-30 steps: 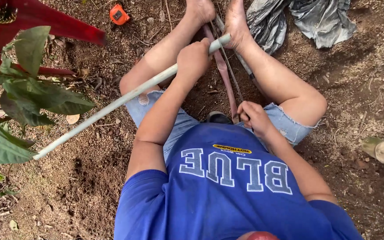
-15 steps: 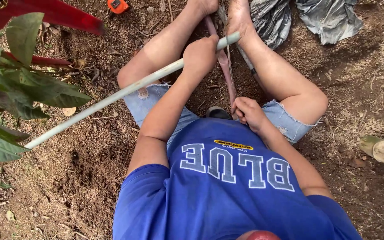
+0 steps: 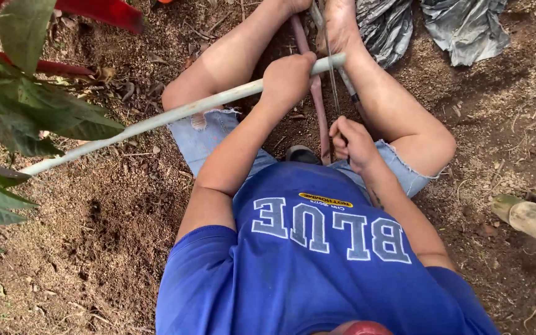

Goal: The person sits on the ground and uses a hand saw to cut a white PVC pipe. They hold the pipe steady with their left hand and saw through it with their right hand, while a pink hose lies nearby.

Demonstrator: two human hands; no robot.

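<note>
Pipe [image 3: 175, 115], long, pale and thin, is held across the scene, slanting from about nine o'clock up toward one o'clock, where its cut end is seen just past the left hand [image 3: 288, 79]. That hand's fingers are closed fully round the pipe near its end, knuckles up. The right hand [image 3: 352, 144] is seen at about five o'clock from the left one, just apart from it; its fingers are curled shut round the lower end of a saw [image 3: 333, 80], whose thin blade runs up toward twelve o'clock and crosses the pipe close to its end. Exactly how the blade meets the pipe cannot be told. A reddish bar [image 3: 315, 93] is laid on the soil between the bare legs, passing beneath the pipe. The pipe's surface looks smooth, off-white and slightly smudged, and it is straight along its whole visible length. Green leaves [image 3: 26, 111] overlap its far end at nine o'clock. Crumpled grey plastic sheeting [image 3: 429, 25] is spread at one o'clock.
</note>
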